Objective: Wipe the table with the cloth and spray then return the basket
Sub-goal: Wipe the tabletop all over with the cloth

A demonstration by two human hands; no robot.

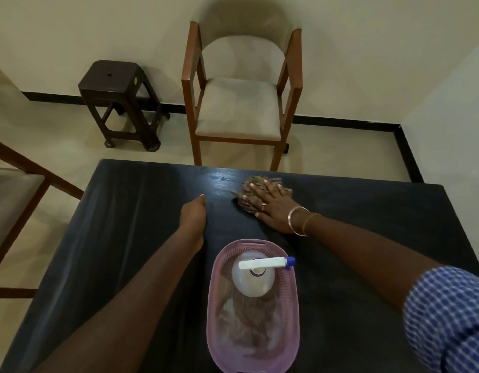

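- Brownish striped cloth lies bunched under the right hand, whose fingers are spread straight and press it flat onto the dark worktop, far of centre and close to the far edge.
- Right arm reaches well forward, wrist low, palm down: a wiping pose.
- Left hand rests edge-on on the worktop just left of the cloth and apart from it. It holds nothing that shows; whether its fingers are curled or straight I cannot tell from this angle.
- Spray bottle stands upright inside the lilac basket, its white trigger head pointing right, so the spraying step looks finished, or at least paused.
- Basket sits on the worktop at near centre, between the two forearms and touched by neither.
- A pale sheen on the worktop left of the cloth may be wetness or only reflected light.
- Judged progress: wiping is in hand, at the far side. Left to do: the remaining surface, the cloth back in the basket, and the basket returned.
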